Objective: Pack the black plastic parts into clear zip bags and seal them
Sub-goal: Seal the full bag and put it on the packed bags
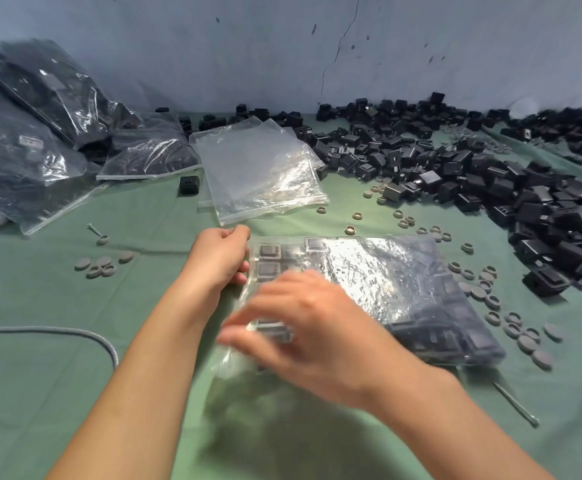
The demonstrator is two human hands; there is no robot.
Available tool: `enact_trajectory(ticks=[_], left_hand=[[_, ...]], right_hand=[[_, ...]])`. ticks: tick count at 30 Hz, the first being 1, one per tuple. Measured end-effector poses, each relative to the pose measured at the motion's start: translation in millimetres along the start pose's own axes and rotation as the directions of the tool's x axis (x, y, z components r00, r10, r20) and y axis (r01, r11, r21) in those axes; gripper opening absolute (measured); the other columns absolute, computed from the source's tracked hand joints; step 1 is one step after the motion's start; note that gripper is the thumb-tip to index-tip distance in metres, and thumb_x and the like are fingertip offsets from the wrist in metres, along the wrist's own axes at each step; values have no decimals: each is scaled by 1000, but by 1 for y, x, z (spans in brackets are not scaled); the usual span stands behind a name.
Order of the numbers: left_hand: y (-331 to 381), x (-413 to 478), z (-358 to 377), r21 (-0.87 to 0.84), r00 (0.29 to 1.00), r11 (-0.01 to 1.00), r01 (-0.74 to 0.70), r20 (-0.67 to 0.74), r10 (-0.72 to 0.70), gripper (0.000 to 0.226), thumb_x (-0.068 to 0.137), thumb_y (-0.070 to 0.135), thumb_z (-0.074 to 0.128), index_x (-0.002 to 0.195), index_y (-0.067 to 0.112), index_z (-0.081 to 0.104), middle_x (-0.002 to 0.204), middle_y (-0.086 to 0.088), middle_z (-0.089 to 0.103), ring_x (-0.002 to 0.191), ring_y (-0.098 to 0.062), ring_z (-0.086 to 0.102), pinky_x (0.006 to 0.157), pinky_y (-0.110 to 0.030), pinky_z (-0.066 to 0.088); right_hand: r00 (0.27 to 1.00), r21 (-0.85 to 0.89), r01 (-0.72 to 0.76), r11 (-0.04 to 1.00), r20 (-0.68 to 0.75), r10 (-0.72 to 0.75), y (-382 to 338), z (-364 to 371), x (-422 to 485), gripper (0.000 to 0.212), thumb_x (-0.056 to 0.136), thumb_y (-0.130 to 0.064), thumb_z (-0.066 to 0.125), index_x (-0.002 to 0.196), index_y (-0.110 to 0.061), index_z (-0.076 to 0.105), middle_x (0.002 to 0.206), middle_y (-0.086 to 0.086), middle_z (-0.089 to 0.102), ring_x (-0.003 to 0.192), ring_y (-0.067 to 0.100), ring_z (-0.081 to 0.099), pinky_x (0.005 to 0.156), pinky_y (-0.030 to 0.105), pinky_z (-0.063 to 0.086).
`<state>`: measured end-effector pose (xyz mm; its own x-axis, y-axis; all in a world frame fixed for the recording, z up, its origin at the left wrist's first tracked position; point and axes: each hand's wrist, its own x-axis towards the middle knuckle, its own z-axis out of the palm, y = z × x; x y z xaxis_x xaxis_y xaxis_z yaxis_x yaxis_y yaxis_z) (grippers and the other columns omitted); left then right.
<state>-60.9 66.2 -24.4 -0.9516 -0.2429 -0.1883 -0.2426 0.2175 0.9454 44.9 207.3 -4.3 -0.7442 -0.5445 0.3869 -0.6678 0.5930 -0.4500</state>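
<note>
Likely sealing: our left hand (218,258) pinches the filled bag (403,292) at its corner; right hand (313,327) blurred, fingers unreadable; next, we press the zip shut.

Head view. 1 view, from a wide-angle camera worn on the head. It looks forward and down across a green-covered table (57,375) toward a grey wall (213,46) at the far edge. The left hand (218,254) and right hand (317,327) sit close to the lens, mid-frame, at a filled bag (403,289); the table's far edge bows with the wide angle.
</note>
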Motion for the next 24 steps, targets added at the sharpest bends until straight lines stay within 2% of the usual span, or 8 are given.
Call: enact_trajectory(ticks=[4, 8, 12, 15, 18, 19, 21, 24], left_hand=[[-9, -25, -12, 46, 991, 999, -28, 128, 22, 24, 94, 20, 53, 75, 9, 61, 66, -9, 54, 54, -19, 46, 49, -24, 41], [-19, -49, -26, 439, 977, 877, -198, 155, 143, 39, 93, 38, 54, 60, 19, 47, 55, -2, 36, 52, -18, 35, 58, -28, 39], [-21, -58, -27, 520, 979, 832, -196, 157, 133, 47, 96, 31, 51, 55, 19, 32, 49, 3, 29, 48, -19, 30, 52, -29, 31], [-19, -61, -28, 368, 987, 920, -137, 128, 96, 34, 96, 17, 44, 62, 18, 36, 60, -6, 36, 59, -18, 39, 59, -33, 38], [-10, -75, -26, -87, 990, 996, 20, 138, -8, 29, 97, 13, 43, 70, 7, 52, 65, -12, 55, 53, -19, 55, 53, -27, 47], [-6, -81, -25, -248, 968, 961, 124, 244, -63, 33, 100, 18, 43, 76, 2, 60, 66, -12, 64, 52, -21, 63, 48, -27, 50], [-1, -91, -23, -393, 840, 860, 325, 537, -72, 51, 104, 38, 38, 104, 0, 71, 92, -20, 74, 78, -30, 74, 57, -38, 59], [-2, -91, -22, -396, 761, 808, 435, 642, -96, 48, 101, 43, 45, 121, 5, 68, 119, -25, 67, 108, -40, 66, 82, -52, 59]], right_hand=[[925, -133, -311, 941, -270, 268, 29, -30, -4, 39, 102, -46, 41, 118, -27, 71, 116, -10, 70, 110, 12, 61, 102, 40, 43], [760, -288, -644, 709, -140, 634, 56, -41, -15, 66, 95, -63, 18, 151, -35, 39, 159, -2, 36, 149, 20, 26, 122, 43, 17], [744, -350, -651, 673, -120, 657, 62, -38, -16, 59, 102, -60, 22, 153, -35, 35, 160, -1, 36, 149, 22, 26, 123, 48, 15], [745, -351, -652, 672, -129, 655, 62, -38, -16, 56, 103, -58, 25, 153, -34, 35, 158, -2, 38, 148, 21, 28, 122, 49, 17], [753, -330, -647, 687, -133, 645, 62, -38, -16, 55, 103, -58, 27, 151, -33, 38, 156, -3, 42, 146, 20, 31, 121, 47, 20], [756, -331, -644, 690, -135, 640, 62, -38, -16, 55, 103, -57, 27, 151, -33, 39, 155, -4, 43, 145, 20, 32, 120, 47, 21], [760, -339, -639, 691, -136, 636, 63, -38, -16, 54, 103, -57, 27, 150, -33, 40, 153, -5, 45, 144, 20, 34, 120, 46, 22], [766, -323, -635, 702, -149, 625, 65, -40, -16, 50, 104, -56, 31, 147, -34, 44, 149, -8, 49, 140, 17, 39, 118, 43, 25]])
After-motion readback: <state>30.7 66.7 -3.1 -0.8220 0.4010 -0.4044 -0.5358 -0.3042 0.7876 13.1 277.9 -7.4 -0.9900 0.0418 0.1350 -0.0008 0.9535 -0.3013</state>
